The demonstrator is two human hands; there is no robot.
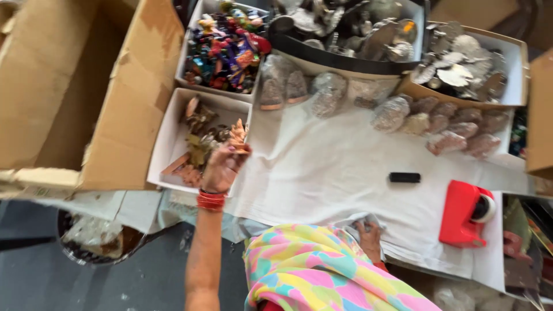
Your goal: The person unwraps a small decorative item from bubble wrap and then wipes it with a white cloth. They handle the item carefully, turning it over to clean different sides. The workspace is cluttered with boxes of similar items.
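Looking down from the head camera now: the left hand (223,164) is stretched out over the white box (167,138) of brown figurines, fingers pinched shut around one small brown figurine (237,133), lifted at the box's right edge. Red bangles (211,200) sit on that wrist. More brown pieces lie loose inside the same box, just under the hand.

The right hand (368,236) is low and close to me, resting flat with fingers curled on a small clear-wrapped packet (360,222) at the near edge of the white cloth (322,167); I cannot tell whether it really grips it. A bright multicoloured garment (311,270) covers the foreground beside it.

On the cloth-covered surface I see a small black block (404,177) lying alone, and to its right a red tape dispenser (464,214) near the edge. Further back, a row of plastic-wrapped bundles (438,124) lies along the far side. Behind those, a tray of silvery metal pieces (345,26) and a box of pale metal leaves (466,66). Next to the figurine box, further away, a box of colourful painted figures (224,46). On the far left, a big open cardboard carton (69,92).
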